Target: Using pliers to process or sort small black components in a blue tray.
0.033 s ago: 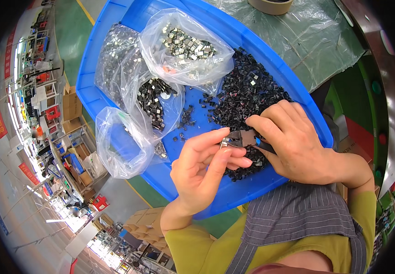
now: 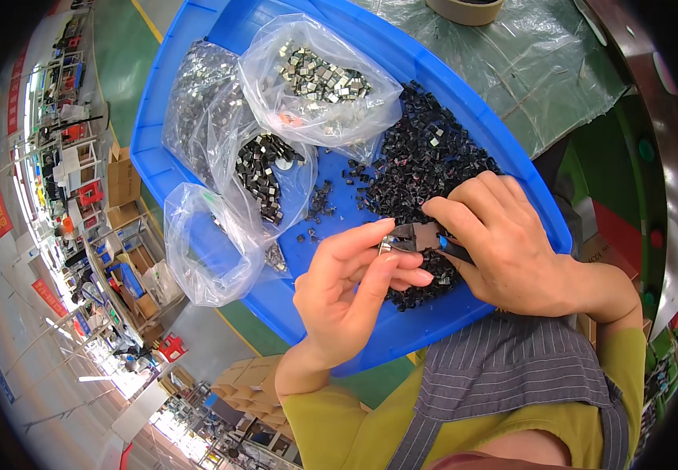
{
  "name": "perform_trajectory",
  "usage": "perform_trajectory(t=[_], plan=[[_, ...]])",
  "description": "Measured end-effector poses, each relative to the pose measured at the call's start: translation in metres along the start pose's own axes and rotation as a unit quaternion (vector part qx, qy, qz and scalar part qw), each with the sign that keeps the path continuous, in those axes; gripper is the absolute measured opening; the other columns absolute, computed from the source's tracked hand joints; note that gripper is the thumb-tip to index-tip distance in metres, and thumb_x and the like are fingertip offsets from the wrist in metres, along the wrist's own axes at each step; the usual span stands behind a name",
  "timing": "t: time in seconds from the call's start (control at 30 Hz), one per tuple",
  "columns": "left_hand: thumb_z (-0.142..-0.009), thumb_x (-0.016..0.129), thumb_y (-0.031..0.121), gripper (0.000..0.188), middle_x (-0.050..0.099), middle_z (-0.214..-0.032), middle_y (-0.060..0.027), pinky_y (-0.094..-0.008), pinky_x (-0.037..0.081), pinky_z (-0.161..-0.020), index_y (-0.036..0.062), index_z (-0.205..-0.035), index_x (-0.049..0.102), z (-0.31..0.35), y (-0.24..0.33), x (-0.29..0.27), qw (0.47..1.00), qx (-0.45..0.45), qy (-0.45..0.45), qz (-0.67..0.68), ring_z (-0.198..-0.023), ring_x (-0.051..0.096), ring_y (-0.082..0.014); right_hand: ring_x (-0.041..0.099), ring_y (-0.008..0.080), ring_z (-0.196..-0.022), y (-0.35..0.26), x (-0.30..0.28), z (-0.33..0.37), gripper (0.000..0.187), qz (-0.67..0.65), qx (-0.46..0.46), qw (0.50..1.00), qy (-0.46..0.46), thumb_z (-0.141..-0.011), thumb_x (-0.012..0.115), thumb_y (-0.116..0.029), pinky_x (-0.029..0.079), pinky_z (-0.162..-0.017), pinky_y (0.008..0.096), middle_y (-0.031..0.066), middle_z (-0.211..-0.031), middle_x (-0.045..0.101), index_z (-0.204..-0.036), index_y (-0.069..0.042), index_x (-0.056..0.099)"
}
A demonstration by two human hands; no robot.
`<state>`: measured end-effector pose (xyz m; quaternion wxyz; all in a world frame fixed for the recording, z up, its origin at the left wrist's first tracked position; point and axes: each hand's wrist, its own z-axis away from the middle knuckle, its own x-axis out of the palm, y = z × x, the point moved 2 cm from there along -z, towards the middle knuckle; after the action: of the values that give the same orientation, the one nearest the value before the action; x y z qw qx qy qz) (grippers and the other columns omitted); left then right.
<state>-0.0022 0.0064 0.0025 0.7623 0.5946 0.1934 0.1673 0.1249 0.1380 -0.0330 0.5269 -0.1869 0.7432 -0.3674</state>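
Observation:
Over a blue plastic tray (image 2: 151, 117), both hands meet around a small piece. Thumb and index finger of my left hand (image 2: 347, 278) pinch a small shiny metal part (image 2: 387, 243) at its edge. My right hand (image 2: 503, 235) is wrapped round a pair of pliers with black handles and a blue spot; the pliers (image 2: 427, 236) have a dark, flat metal head that reaches the part. Whether the jaws grip it cannot be made out. Beneath the hands lies a heap of small black pieces (image 2: 421, 157).
A clear plastic bag (image 2: 386, 106) of shiny metal parts lies in the tray. Other clear bags (image 2: 206, 270) and dark metal-tipped parts (image 2: 257, 176) are to its left. Beyond the tray is a plastic-covered green surface (image 2: 511, 70) with a round beige container (image 2: 464, 9). Cardboard boxes (image 2: 249, 384) stand lower left.

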Motion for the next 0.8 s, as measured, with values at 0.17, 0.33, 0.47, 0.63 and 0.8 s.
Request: perform_trajectory(t=[0.17, 0.33, 0.47, 0.63, 0.8], plan=[[-0.096, 0.049, 0.003, 0.027, 0.068, -0.089, -0.0214, -0.0304, 0.058, -0.065, -0.0071, -0.121, 0.046, 0.0011, -0.0029, 0.0013, 1.0, 0.02, -0.009, -0.022, -0.074, 0.07, -0.0249, 0.051, 0.0306, -0.081, 0.0011, 0.0012, 0.0018, 0.052, 0.03, -0.002, 1.0, 0.002, -0.058, 0.074, 0.0, 0.038, -0.069, 0.0404, 0.0104, -0.089, 0.05, -0.106, -0.004, 0.055], [-0.096, 0.049, 0.002, 0.027, 0.068, -0.089, -0.0213, -0.0313, 0.058, -0.068, -0.007, -0.122, 0.046, 0.0006, -0.0024, 0.003, 0.999, 0.039, -0.012, -0.035, -0.075, 0.07, -0.025, 0.048, 0.0258, -0.076, 0.0, 0.0018, 0.001, 0.025, 0.041, 0.0, 0.999, 0.016, -0.067, 0.065, -0.003, 0.037, -0.065, 0.0371, 0.0077, -0.078, 0.044, -0.089, -0.008, 0.054], [-0.096, 0.049, 0.003, 0.026, 0.068, -0.089, -0.0213, -0.0307, 0.058, -0.066, -0.0068, -0.12, 0.046, 0.0009, -0.0016, 0.0019, 0.997, 0.048, -0.015, -0.053, -0.075, 0.07, -0.0248, 0.051, 0.0296, -0.077, 0.0005, 0.0004, 0.0032, 0.045, 0.018, -0.002, 1.0, -0.013, -0.059, 0.075, -0.001, 0.038, -0.064, 0.0392, 0.0097, -0.082, 0.047, -0.099, -0.004, 0.055], [-0.096, 0.049, 0.003, 0.022, 0.067, -0.087, -0.0213, -0.0291, 0.057, -0.061, -0.0065, -0.116, 0.047, -0.0014, -0.0036, 0.0016, 0.999, 0.03, -0.011, -0.024, -0.071, 0.07, -0.0242, 0.055, 0.0295, -0.076, 0.0006, 0.0004, 0.0025, 0.028, -0.057, 0.028, 0.997, -0.047, -0.071, 0.069, -0.005, 0.044, -0.064, 0.0412, 0.0101, -0.08, 0.05, -0.092, -0.005, 0.052], [-0.096, 0.047, 0.001, 0.023, 0.067, -0.089, -0.0196, -0.0286, 0.057, -0.061, -0.0057, -0.118, 0.047, -0.0024, -0.0041, -0.0052, 0.997, -0.008, -0.042, 0.06, -0.073, 0.069, -0.0236, 0.058, 0.0347, -0.078, 0.0022, -0.0034, 0.0016, 0.027, -0.177, 0.05, 0.977, -0.107, -0.078, 0.068, -0.009, 0.046, -0.065, 0.0441, 0.0142, -0.081, 0.054, -0.096, -0.002, 0.049]])
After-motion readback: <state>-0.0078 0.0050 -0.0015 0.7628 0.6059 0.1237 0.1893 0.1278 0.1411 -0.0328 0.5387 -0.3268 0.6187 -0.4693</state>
